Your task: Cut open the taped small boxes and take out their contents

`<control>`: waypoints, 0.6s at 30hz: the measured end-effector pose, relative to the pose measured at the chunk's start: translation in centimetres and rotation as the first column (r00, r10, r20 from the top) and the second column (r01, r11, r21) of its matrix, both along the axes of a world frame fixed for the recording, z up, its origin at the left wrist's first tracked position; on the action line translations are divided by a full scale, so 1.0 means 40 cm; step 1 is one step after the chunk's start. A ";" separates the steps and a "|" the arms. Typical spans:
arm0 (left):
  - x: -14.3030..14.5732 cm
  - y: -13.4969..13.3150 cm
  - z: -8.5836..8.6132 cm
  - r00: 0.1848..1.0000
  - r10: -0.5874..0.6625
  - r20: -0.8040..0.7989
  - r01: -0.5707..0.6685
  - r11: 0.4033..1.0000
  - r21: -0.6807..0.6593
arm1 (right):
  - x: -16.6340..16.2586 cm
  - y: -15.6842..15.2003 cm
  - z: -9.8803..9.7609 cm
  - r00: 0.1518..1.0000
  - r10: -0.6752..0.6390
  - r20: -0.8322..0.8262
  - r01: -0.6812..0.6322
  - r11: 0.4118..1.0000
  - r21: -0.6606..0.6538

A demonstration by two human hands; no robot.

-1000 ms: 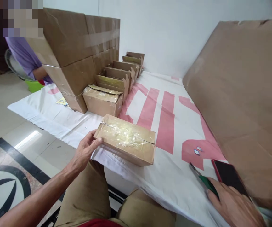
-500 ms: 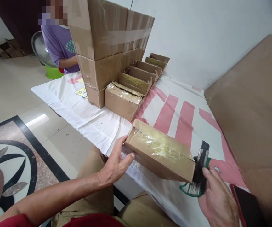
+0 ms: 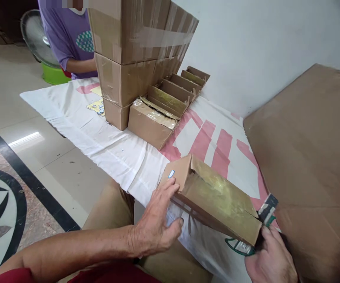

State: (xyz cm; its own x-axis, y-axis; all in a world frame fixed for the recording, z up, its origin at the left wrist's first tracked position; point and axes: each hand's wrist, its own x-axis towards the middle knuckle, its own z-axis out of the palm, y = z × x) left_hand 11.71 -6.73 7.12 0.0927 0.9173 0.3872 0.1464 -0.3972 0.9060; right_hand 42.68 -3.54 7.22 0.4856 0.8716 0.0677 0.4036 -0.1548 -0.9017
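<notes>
A taped cardboard box [image 3: 223,200] lies tilted at the near edge of the table, yellowish tape shining on its upper face. The fingertips of my left hand [image 3: 156,218] touch its left end, just below a small white label with a blue rim [image 3: 171,173]. Those fingers are stretched out, with the thumb apart. At the opposite end, my right hand [image 3: 272,255] is closed around a green-framed tape dispenser [image 3: 268,208], held against the box's right end. Part of the dispenser is hidden behind the box and my fingers.
Behind the box stands a row of open cardboard boxes [image 3: 154,125] beside tall stacked cartons [image 3: 139,80]. A large cardboard sheet or carton [image 3: 305,149] rises at the right. Across the cloth-covered table [image 3: 99,137] is a person in a purple shirt [image 3: 59,35], near a fan [image 3: 36,37].
The box has turned and shifted right, so its left end with the label now shows. My left hand has moved onto that end; my right hand has gone slightly right with the tape dispenser.
</notes>
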 end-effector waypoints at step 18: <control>-0.027 0.218 0.067 0.992 0.061 0.106 -0.048 0.992 -0.120 | -0.048 0.050 0.322 0.830 0.437 0.347 -0.407 0.899 -0.158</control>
